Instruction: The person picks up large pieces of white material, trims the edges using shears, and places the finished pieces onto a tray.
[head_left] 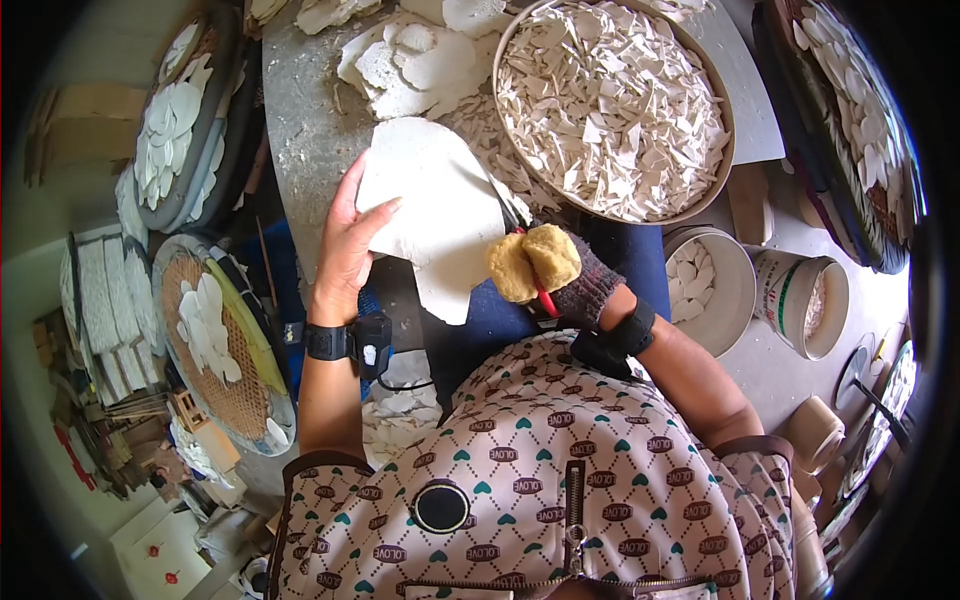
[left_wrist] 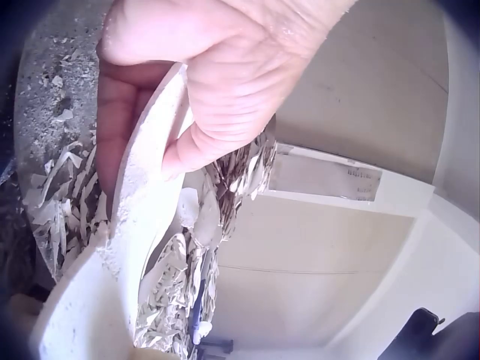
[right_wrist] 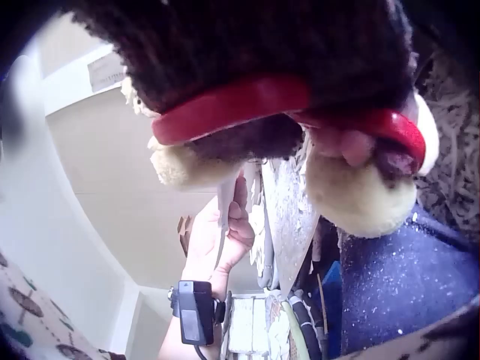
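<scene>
My left hand [head_left: 350,232] pinches a broad, irregular white sheet [head_left: 435,190] by its left edge, thumb on top. In the left wrist view the left hand [left_wrist: 214,71] grips the curved sheet [left_wrist: 146,187] between thumb and fingers. A dark knitted glove covers my right hand [head_left: 582,280], curled round scissors [head_left: 546,302] whose dark blades lie along the sheet's right edge. Yellow foam pads [head_left: 530,262] cover parts of the handles. The right wrist view shows the gloved right hand [right_wrist: 247,60] on the red handles [right_wrist: 232,110]; how far the blades part is hidden.
A round tray [head_left: 728,140] heaped with white scraps stands on the metal table [head_left: 305,160], right of more white sheets [head_left: 415,65]. Buckets [head_left: 742,290] with white pieces stand at the right. Woven trays [head_left: 250,385] of pieces stand at the left.
</scene>
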